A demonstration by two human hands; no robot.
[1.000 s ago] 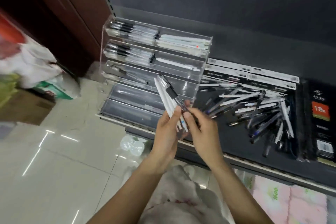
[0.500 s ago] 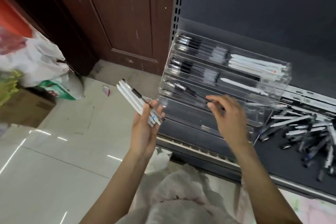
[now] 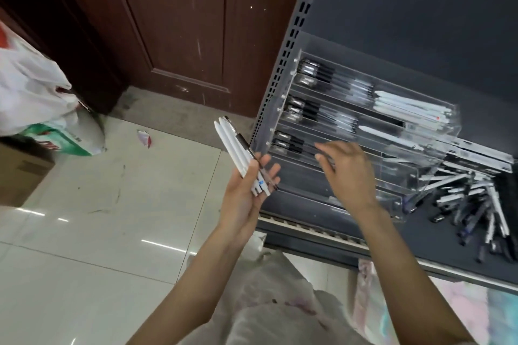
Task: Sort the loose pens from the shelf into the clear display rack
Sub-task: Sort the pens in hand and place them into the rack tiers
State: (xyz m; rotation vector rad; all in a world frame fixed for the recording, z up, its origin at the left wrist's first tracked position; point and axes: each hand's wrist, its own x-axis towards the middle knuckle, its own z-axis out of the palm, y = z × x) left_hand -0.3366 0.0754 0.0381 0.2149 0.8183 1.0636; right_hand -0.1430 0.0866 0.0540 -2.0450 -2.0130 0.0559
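The bundle of pens (image 3: 243, 157), mostly white barrels with one clear dark-gripped pen alongside, stood fanned upward left of the frame's centre, held in the left hand (image 3: 246, 193). That hand's thumb and fingers were curled loosely round the lower ends, with the tips pointing toward the upper left. Such pens looked light, stiff and smooth, so they would likely slide against each other; a pinch at mid-barrel, one pen at a time, seemed the safest hold.

Just right of the bundle, the right hand (image 3: 347, 171) hovered at the third tier of the clear display rack (image 3: 437, 131). Its fingers were bent and blurred, and whether they pinched a pen could not be told.

The rack filled the centre right, and its upper tiers already held dark-capped pens on the left and white ones on the right. At the far right edge the loose pens (image 3: 476, 204) lay heaped on the dark shelf (image 3: 420, 246), close beside the rack's lower corner.

In the upper left were a brown door (image 3: 173, 22) and, at the left edge, white plastic bags (image 3: 33, 87).
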